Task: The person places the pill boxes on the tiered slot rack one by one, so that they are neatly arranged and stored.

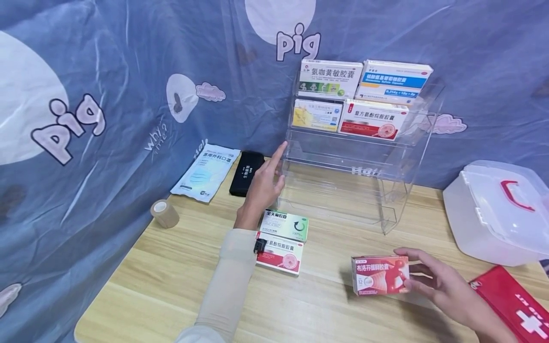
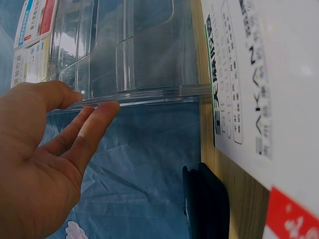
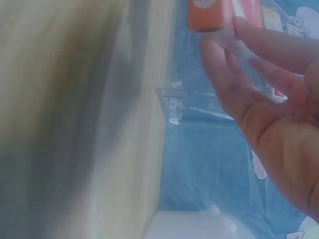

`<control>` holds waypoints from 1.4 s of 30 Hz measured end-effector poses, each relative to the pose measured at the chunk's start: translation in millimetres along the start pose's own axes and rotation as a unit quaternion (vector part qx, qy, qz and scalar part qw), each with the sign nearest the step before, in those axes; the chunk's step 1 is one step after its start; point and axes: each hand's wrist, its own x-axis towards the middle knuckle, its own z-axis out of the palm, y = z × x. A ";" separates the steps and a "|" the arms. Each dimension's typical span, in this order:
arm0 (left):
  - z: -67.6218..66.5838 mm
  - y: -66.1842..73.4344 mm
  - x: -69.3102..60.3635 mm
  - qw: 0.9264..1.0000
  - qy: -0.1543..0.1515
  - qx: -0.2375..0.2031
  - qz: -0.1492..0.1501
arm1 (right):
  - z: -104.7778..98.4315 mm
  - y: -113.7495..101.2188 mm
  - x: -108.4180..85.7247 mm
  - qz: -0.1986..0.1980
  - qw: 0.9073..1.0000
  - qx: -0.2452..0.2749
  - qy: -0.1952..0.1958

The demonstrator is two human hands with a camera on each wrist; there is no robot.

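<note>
My left forearm (image 1: 225,288) reaches forward and up from the bottom of the head view, and at its end my left hand (image 1: 262,188) pinches, the thumb (image 2: 52,93) brought near two fairly straight fingers (image 2: 94,132). My right hand (image 1: 439,283) comes in from the lower right corner, well apart from the left and nearer my body, its wrist (image 1: 482,314) bare. That hand points leftward, thumb and fingers bent in a grip, a gap showing between them.

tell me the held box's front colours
The box has a red, pink and white front, clearest in the head view.
</note>
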 end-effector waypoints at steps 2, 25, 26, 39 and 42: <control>0.2 0.0 -0.2 1.000 -0.001 -0.001 -0.001 | -2.6 -2.6 3.9 0.011 1.000 0.007 0.014; 1.4 -0.3 -0.4 1.000 -0.004 0.006 0.001 | -36.5 -48.1 100.8 0.068 0.965 -0.024 0.252; 1.4 -0.2 -0.4 1.000 -0.004 0.003 0.001 | -36.4 -50.3 107.2 0.068 0.962 -0.030 0.261; 0.2 0.7 0.1 1.000 -0.002 0.006 -0.001 | -36.3 -67.7 176.8 0.045 0.934 -0.125 0.333; -0.4 0.0 -0.2 1.000 -0.003 0.009 -0.002 | -37.1 -69.3 189.5 0.055 0.929 -0.119 0.345</control>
